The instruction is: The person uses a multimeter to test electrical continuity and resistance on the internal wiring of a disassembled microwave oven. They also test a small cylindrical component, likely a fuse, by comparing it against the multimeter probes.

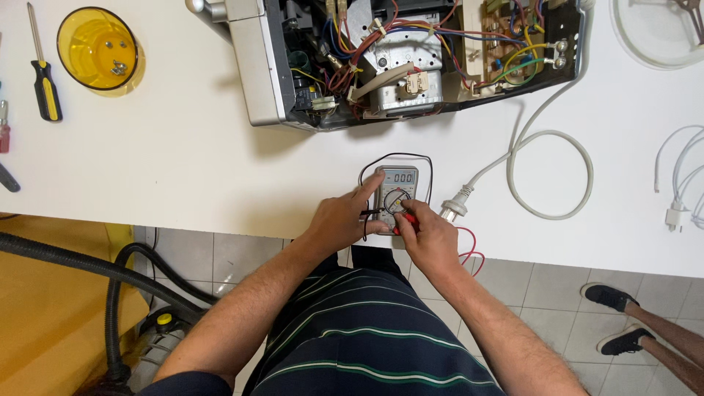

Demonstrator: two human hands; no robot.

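- Grey digital multimeter (397, 192) lies flat near the front edge of the white desk (183, 161), just in front of the person's torso.
- Left hand (343, 218) rests on the multimeter's left side, index finger stretched up along its left edge toward the display, other fingers curled loosely; it steadies the meter and touches the black lead (370, 213).
- Right hand (427, 236) is at the meter's lower right, fingers pinched shut on a red probe plug (405, 221) right by the rotary dial.
- Black lead wire loops behind the meter; red lead wire (469, 253) curls off the desk edge beside the right wrist.
- Opened appliance (396, 59), cover off, sits behind the meter, with coloured wiring and metal parts showing.
- Its white power cord (550, 176) coils to the right; the plug (453, 211) lies just right of the meter.
- Yellow cup (97, 48) with screws inside sits far left, next to a yellow-black screwdriver (42, 73).
- Glass plate (656, 33) at top right corner, white cable (682, 183) at right edge.
- Vacuum hose (88, 268) on the floor at left; another person's shoes (612, 315) at lower right.
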